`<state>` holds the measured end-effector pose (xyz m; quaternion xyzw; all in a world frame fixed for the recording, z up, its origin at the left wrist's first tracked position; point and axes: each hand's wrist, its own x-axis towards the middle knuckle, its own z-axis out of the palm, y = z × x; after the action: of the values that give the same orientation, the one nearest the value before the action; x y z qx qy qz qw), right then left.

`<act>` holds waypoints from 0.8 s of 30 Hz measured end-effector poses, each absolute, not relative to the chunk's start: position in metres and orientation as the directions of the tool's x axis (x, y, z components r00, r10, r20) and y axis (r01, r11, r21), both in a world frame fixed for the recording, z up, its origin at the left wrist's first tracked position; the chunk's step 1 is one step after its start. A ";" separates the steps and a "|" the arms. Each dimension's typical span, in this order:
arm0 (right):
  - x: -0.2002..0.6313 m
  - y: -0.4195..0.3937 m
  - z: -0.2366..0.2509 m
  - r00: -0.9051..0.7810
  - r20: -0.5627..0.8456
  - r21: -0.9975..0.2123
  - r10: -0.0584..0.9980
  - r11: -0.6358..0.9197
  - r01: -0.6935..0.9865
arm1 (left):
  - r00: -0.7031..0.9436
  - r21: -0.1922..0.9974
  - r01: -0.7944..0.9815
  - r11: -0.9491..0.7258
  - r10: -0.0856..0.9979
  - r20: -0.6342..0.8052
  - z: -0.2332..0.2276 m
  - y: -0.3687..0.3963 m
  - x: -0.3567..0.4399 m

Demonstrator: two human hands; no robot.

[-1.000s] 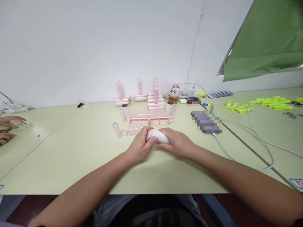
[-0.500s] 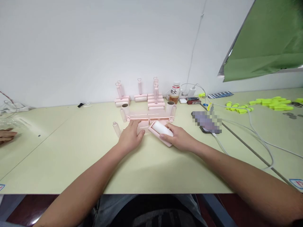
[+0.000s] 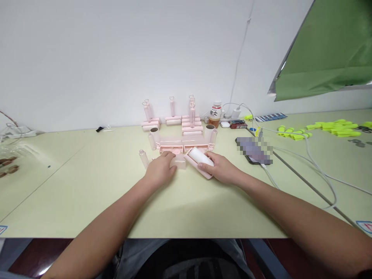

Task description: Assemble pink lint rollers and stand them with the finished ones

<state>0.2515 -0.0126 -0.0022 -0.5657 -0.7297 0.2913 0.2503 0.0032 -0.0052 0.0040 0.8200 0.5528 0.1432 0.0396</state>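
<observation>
My right hand (image 3: 222, 167) is closed around a pink lint roller case (image 3: 192, 162), held tilted with a white roll (image 3: 200, 157) lying inside it. On the left, my left hand (image 3: 159, 168) has its fingers and thumb on a translucent pink cover (image 3: 180, 162); its right part sticks out past the fingers, and the rest is hidden under the hand. Just beyond the hands lie two open pink trays (image 3: 172, 148) side by side, with small pink parts in them. A clear pink tube (image 3: 143, 159) stands left of my left hand.
Pink rollers with heart-topped handles (image 3: 192, 116) stand along the wall, near a supplement bottle (image 3: 215, 114). White rolls (image 3: 209, 133) stand upright behind the trays. A phone (image 3: 252, 150) with a white cable lies right, beyond it neon-yellow pieces (image 3: 334, 127). Another person's hand (image 3: 8, 166) shows far left.
My left fingers have come down and closed in on the translucent cover, which now shows nearer to me. The roller case in my right hand has hardly moved.
</observation>
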 end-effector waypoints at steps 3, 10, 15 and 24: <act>0.252 -0.012 -0.002 -0.229 0.042 -0.711 0.973 0.190 0.677 | 0.387 0.245 0.865 -0.439 0.892 0.233 0.004 -0.005 0.005; 0.253 -0.012 -0.002 -0.211 0.056 -0.735 0.976 0.183 0.653 | 0.091 0.335 0.861 -0.383 0.764 0.639 0.047 -0.012 -0.025; 0.251 -0.012 -0.003 -0.188 0.071 -0.821 0.980 0.164 0.547 | -0.088 0.336 0.942 0.008 0.970 0.225 0.069 -0.002 -0.069; 0.247 -0.014 -0.004 -0.248 0.027 -0.996 0.968 0.047 0.077 | 0.093 0.409 0.913 -0.002 0.975 -0.201 0.059 0.011 -0.084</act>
<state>0.2466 -0.0143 -0.0039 -0.4449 -0.5877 0.5276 0.4222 -0.0838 0.0113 0.0590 0.7045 0.6699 0.0700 0.2237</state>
